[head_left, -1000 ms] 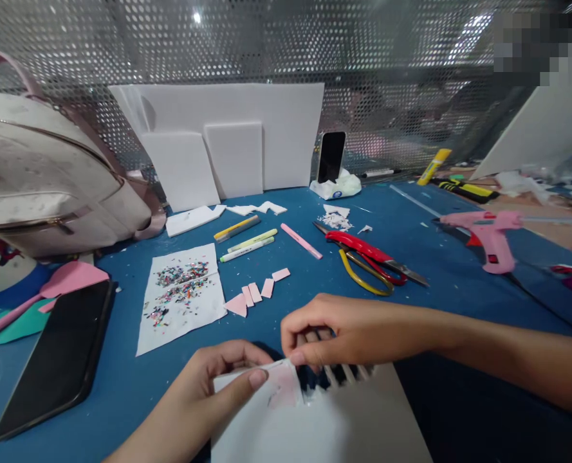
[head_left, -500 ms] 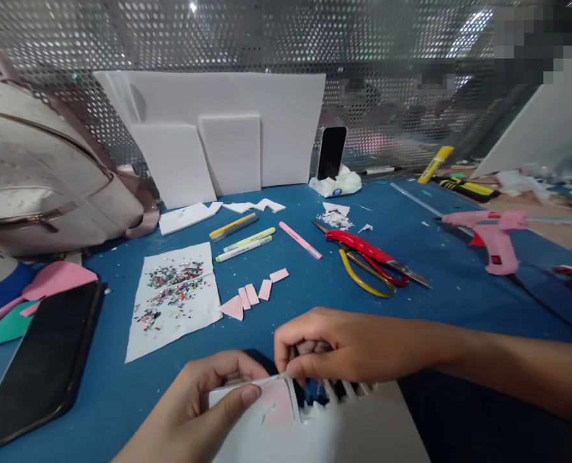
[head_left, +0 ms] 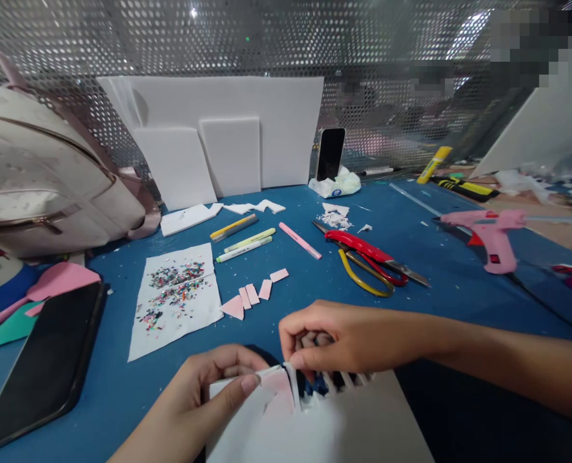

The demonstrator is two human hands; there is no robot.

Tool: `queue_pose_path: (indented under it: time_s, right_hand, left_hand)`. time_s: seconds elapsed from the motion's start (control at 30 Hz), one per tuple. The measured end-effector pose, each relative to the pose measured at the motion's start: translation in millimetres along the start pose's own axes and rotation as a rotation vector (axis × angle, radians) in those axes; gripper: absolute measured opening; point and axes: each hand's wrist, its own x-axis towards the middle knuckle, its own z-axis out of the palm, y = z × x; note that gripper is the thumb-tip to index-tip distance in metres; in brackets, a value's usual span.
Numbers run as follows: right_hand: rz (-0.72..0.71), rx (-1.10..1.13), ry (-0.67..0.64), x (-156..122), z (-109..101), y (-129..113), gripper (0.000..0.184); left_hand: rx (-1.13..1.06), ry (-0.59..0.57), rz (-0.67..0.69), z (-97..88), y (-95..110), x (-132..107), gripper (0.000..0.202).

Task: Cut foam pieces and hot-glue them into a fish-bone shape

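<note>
A white foam board (head_left: 353,431) with a ragged, slatted cut-out along its far edge lies low in the view. My left hand (head_left: 203,392) is closed on its far left corner, thumb on top and fingers beyond the edge. Beside that thumb a pink patch (head_left: 280,397) shows on the board. My right hand (head_left: 329,337) pinches a thin white strip (head_left: 293,384) between thumb and curled fingers, next to the pink patch. The strip's lower end meets the board; whether it is still attached I cannot tell.
Ahead lie small pink pieces (head_left: 251,294), a paper with sequins (head_left: 170,334), several pens (head_left: 300,240) and red-handled pliers (head_left: 358,241). A pink glue gun (head_left: 500,235) stands right, its cord trailing. Left are a black phone (head_left: 49,360) and a backpack (head_left: 39,167).
My right hand has shifted slightly up and right. The white strip now leans away from the pink patch, with a dark gap at its top. My left hand has barely moved.
</note>
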Motion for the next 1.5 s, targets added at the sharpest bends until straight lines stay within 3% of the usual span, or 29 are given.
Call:
queue_pose_path:
  time_s: [0.1,0.3,0.4,0.53,0.8,1.17,1.5]
  right_hand:
    - [-0.027,-0.052,0.027,-2,-2,-3,0.006]
    - [0.003,-0.176,0.099,-8,-7,-10,0.014]
    - [0.004,-0.152,0.058,-8,-4,-14,0.027]
    - [-0.009,-0.209,0.115,-7,5,-16,0.026]
    - [-0.111,-0.04,0.058,1,2,-8,0.022]
    - [-0.036,0.086,0.045,0,4,-4,0.024]
    - [-0.069,0.112,0.047,1,3,-3,0.016]
  left_hand:
    - [-0.045,-0.026,-0.019,-0.3,1,0,0.053]
    - [-0.152,0.028,-0.056,2.8,3,0,0.053]
    - [-0.137,0.045,-0.043,4.5,2,-1,0.053]
    - [-0.126,0.026,-0.047,5.5,2,-2,0.052]
    - [-0.124,0.0,-0.026,4.0,5,-4,0.052]
    - [-0.113,-0.022,-0.028,2.3,4,-5,0.053]
    - [-0.123,-0.009,-0.042,1.2,5,-3,0.054]
